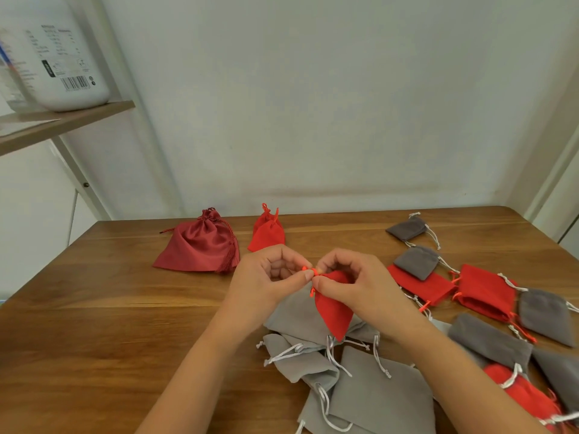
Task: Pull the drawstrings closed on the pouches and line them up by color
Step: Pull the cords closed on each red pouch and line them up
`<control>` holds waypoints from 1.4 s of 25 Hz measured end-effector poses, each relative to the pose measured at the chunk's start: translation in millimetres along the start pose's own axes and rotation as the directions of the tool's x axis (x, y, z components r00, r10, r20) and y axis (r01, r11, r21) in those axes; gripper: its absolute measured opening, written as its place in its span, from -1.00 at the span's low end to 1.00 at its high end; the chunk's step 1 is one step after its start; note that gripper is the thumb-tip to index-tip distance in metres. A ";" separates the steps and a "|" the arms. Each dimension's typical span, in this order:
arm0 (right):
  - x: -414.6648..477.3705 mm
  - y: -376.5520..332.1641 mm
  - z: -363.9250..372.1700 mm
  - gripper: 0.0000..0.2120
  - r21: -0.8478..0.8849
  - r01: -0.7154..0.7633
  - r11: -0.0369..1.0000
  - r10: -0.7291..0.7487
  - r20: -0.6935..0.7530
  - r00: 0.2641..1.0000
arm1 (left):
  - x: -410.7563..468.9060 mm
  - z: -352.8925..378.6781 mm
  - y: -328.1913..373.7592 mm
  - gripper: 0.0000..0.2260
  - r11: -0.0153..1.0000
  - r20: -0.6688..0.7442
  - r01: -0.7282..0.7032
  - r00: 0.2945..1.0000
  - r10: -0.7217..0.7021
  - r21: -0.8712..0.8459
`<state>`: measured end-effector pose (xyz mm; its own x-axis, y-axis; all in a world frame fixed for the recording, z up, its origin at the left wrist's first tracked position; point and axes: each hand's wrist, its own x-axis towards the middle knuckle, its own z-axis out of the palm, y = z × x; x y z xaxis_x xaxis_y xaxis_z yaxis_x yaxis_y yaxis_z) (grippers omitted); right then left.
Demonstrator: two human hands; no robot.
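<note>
My left hand (269, 277) pinches the red cord (308, 270); my right hand (347, 281) grips the red pouch (333, 311) neck, held above the grey pile (329, 371). Risk: the thin cord slips from my fingertips, leaving the mouth half open.

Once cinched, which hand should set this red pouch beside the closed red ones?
Left, probably: the left hand pinches the drawstring and lies nearest the closed red pouch; the right hand, gripping the held pouch, would reach across.

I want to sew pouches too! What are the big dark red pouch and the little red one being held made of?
The dark red pouch looks like satin: glossy folds, twisted cord. The held small red pouch looks like matte, velvety cloth, no shine; exact fabric unclear.
</note>
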<state>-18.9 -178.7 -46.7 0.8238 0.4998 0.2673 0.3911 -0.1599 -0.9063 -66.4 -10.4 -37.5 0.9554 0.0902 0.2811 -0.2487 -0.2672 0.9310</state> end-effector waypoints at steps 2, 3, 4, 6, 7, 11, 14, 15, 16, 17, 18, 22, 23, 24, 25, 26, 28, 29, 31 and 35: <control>-1.4 1.9 0.3 -0.85 -0.090 0.032 0.995 -0.035 -0.033 0.999 | -0.8 1.3 -3.4 -0.87 0.994 -0.014 -0.018 1.000 0.020 0.106; -1.8 2.8 0.3 -0.89 -0.140 0.044 0.989 -0.051 -0.046 0.998 | -1.2 1.7 -4.0 -0.86 0.984 -0.010 -0.036 0.999 0.039 0.175; -2.1 3.5 0.7 -0.90 -0.183 0.049 0.982 -0.059 -0.052 0.997 | -1.2 1.7 -4.8 -0.86 0.970 0.001 -0.054 0.998 0.055 0.237; -2.9 3.7 3.1 -0.91 -0.235 0.043 0.971 -0.056 -0.048 0.997 | -0.8 1.5 -4.5 -0.87 0.940 0.027 -0.076 0.997 0.071 0.331; -3.3 3.7 4.2 -0.92 -0.241 0.034 0.970 -0.045 -0.041 0.998 | -0.3 1.2 -3.8 -0.88 0.926 0.042 -0.085 0.996 0.074 0.369; -1.7 3.7 0.6 -0.89 -0.120 -0.031 0.992 0.031 -0.002 1.000 | -1.1 2.4 -3.8 -0.89 0.879 0.094 -0.169 0.985 0.142 0.445; 3.2 4.3 -5.1 -0.85 0.051 -0.092 0.994 0.093 -0.028 0.995 | -2.1 3.8 -3.4 -0.89 0.844 0.123 -0.273 0.962 0.244 0.462; 4.1 3.7 -5.7 -0.90 0.151 -0.103 0.983 0.108 -0.028 0.994 | -2.0 3.9 -3.3 -0.90 0.822 0.135 -0.314 0.949 0.285 0.476; 4.5 3.1 -5.6 -0.92 0.263 -0.108 0.959 0.118 -0.021 0.993 | -1.6 3.7 -3.6 -0.92 0.796 0.142 -0.356 0.933 0.331 0.489; 4.1 3.2 -5.9 -0.88 0.357 -0.110 0.928 0.123 -0.015 0.992 | -0.8 3.6 -4.4 -0.93 0.768 0.145 -0.397 0.915 0.377 0.503; 3.8 2.3 -6.4 -0.84 0.416 -0.117 0.902 0.132 -0.008 0.991 | -0.4 3.8 -5.3 -0.94 0.741 0.145 -0.427 0.898 0.416 0.518; 4.0 -1.1 -15.0 -0.76 0.485 -0.166 0.859 0.171 0.034 0.985 | 0.5 7.9 -10.7 -0.92 0.680 0.131 -0.472 0.861 0.491 0.561; 4.6 0.0 -19.6 -0.75 0.485 -0.191 0.853 0.181 0.068 0.981 | 0.1 10.5 -11.9 -0.91 0.669 0.138 -0.482 0.855 0.500 0.565; 5.5 0.9 -24.4 -0.74 0.481 -0.225 0.848 0.192 0.117 0.974 | -0.7 13.1 -12.3 -0.89 0.662 0.147 -0.495 0.848 0.510 0.563; 5.8 2.3 -29.6 -0.72 0.474 -0.257 0.842 0.197 0.172 0.965 | -1.6 16.3 -12.6 -0.89 0.662 0.152 -0.507 0.842 0.518 0.552; 6.4 3.5 -33.7 -0.72 0.472 -0.282 0.835 0.195 0.225 0.955 | -2.7 18.7 -12.1 -0.89 0.671 0.149 -0.514 0.839 0.523 0.535; 6.5 6.8 -39.6 -0.71 0.489 -0.308 0.816 0.168 0.308 0.936 | -4.6 21.6 -10.1 -0.90 0.698 0.140 -0.520 0.839 0.526 0.493; 6.2 8.1 -42.1 -0.71 0.489 -0.303 0.818 0.143 0.338 0.930 | -5.5 22.2 -8.9 -0.91 0.706 0.147 -0.527 0.837 0.527 0.472; 5.9 8.8 -45.5 -0.69 0.456 -0.271 0.848 0.083 0.390 0.917 | -7.2 22.6 -7.5 -0.91 0.713 0.171 -0.545 0.831 0.529 0.442; 5.3 7.1 -46.7 -0.68 0.398 -0.232 0.887 0.037 0.441 0.897 | -8.4 21.6 -8.5 -0.89 0.751 0.159 -0.540 0.838 0.522 0.380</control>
<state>7.4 -216.9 -36.5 0.5721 0.8178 0.0621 -0.0076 0.0810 -0.9967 -68.8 -29.7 -52.7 0.6960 -0.2165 0.6846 -0.6422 -0.6142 0.4587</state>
